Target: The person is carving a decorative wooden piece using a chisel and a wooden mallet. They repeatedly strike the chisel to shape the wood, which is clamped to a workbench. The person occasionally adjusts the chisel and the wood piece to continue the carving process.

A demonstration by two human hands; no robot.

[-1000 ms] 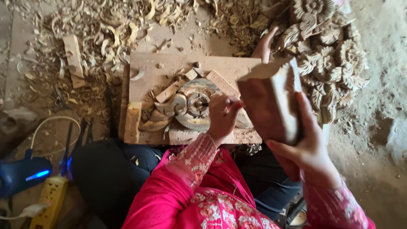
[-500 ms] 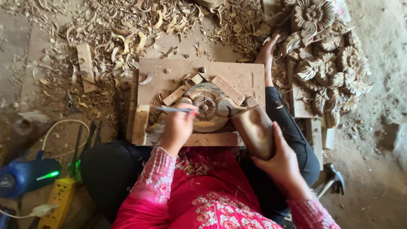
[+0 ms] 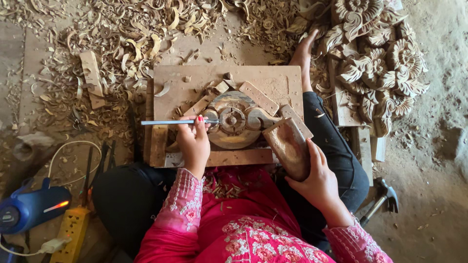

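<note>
A round carved wooden rosette (image 3: 234, 122) is wedged between small wood blocks on a flat board (image 3: 278, 80) resting on my lap. My left hand (image 3: 194, 143) grips a slim metal chisel (image 3: 165, 122) that lies level, with its tip against the rosette's left edge. My right hand (image 3: 317, 181) holds a worn wooden mallet block (image 3: 290, 146) just right of the carving, at the board's lower right corner. My bare foot (image 3: 304, 48) shows beyond the board.
Wood shavings (image 3: 112, 44) cover the floor at the upper left. A stack of carved floral panels (image 3: 380, 63) lies at the upper right. A blue device (image 3: 24, 209), a yellow power strip (image 3: 73, 226) and spare tools (image 3: 95, 165) sit lower left; a hammer (image 3: 385, 192) lies lower right.
The mallet block came down from close to the camera to beside the carving. My left hand shifted left off the rosette, and the chisel now lies level.
</note>
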